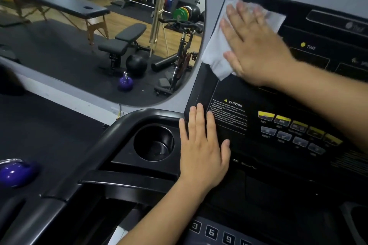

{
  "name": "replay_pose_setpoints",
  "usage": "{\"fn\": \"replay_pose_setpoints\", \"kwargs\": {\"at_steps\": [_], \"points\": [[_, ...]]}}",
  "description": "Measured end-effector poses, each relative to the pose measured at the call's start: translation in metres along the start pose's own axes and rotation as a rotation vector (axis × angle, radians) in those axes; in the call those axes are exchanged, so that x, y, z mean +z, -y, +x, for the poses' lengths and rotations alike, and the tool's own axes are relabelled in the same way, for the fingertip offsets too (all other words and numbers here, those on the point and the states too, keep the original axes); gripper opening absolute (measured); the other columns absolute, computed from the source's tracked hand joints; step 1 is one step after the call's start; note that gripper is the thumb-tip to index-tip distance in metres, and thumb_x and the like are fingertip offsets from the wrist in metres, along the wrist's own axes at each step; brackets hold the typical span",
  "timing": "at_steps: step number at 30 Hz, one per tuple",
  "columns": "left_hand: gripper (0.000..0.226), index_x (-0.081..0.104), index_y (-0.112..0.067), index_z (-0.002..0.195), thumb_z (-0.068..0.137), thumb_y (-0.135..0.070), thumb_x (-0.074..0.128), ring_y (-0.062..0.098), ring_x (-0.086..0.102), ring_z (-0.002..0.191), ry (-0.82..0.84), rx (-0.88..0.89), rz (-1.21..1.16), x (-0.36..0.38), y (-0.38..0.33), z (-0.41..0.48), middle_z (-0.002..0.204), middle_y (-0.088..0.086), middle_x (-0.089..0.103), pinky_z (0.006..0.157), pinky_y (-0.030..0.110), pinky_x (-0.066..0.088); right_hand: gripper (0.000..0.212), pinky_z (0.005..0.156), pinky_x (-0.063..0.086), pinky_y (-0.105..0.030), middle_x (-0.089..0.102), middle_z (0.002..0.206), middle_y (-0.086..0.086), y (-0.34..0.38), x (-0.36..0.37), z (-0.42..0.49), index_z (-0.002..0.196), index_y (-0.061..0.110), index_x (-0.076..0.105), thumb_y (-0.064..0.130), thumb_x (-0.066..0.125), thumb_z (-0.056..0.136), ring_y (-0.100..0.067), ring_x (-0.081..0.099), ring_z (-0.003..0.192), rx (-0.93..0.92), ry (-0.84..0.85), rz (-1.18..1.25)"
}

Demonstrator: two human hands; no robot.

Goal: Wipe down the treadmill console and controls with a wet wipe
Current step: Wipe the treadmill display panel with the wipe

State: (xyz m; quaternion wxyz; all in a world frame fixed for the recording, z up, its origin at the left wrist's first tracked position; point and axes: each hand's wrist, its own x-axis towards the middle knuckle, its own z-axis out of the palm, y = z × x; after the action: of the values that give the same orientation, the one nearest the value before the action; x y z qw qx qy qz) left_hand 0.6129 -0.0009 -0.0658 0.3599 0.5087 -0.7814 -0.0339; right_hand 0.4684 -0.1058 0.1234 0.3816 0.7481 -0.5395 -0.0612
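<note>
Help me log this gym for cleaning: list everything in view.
wet wipe: 1, white, console's upper left corner
treadmill console: 1, black, right
control buttons: several, yellow and grey, lower console
number keys: 3, 6, 9 readable, black, bottom edge
cup holder: 1, black, left of console
kettlebell: 1, purple, floor far left
mirror: 1, frameless, left wall, reflecting bench, bike, plates
left hand: 1, flat on console's lower left edge
right hand: 1, flat, pressing the wet wipe

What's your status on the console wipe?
Right hand flat, pressing wipe on console top left. Left hand flat on console lower left, empty. Nothing in the way.
</note>
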Motion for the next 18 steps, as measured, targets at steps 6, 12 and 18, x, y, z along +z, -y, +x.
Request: {"fn": "replay_pose_setpoints", "kwargs": {"at_steps": [6,12,18], "points": [[0.070,0.039,0.001,0.143,0.088,-0.039,0.054,0.036,0.018,0.147,-0.133,0.073,-0.080,-0.001,0.002,-0.001,0.156,0.021,0.026,0.114,0.060,0.022,0.068,0.119,0.008,-0.054,0.010,0.160,-0.019,0.075,0.036,-0.070,0.150,0.004,0.029,0.039,0.041,0.092,-0.037,0.006,0.148,-0.488,0.008,0.003],[0.075,0.024,-0.001,0.151,0.091,-0.041,0.046,0.034,0.010,0.150,-0.006,0.043,-0.044,0.002,0.000,0.000,0.160,0.021,0.018,0.116,0.057,0.022,0.072,0.119,0.009,-0.054,0.009,0.159,-0.019,0.007,0.014,-0.024,0.152,0.003,0.015,0.048,0.023,0.096,-0.037,0.011,0.147,-0.242,0.014,-0.004],[0.077,0.030,0.001,0.148,0.087,-0.037,0.056,0.038,0.008,0.149,-0.090,0.038,-0.079,-0.003,0.001,0.000,0.159,0.024,0.018,0.117,0.059,0.015,0.070,0.119,-0.001,-0.052,0.000,0.161,-0.020,0.048,0.017,-0.031,0.153,0.003,0.004,0.042,0.026,0.099,-0.036,-0.002,0.148,-0.033,-0.038,0.026]]}}
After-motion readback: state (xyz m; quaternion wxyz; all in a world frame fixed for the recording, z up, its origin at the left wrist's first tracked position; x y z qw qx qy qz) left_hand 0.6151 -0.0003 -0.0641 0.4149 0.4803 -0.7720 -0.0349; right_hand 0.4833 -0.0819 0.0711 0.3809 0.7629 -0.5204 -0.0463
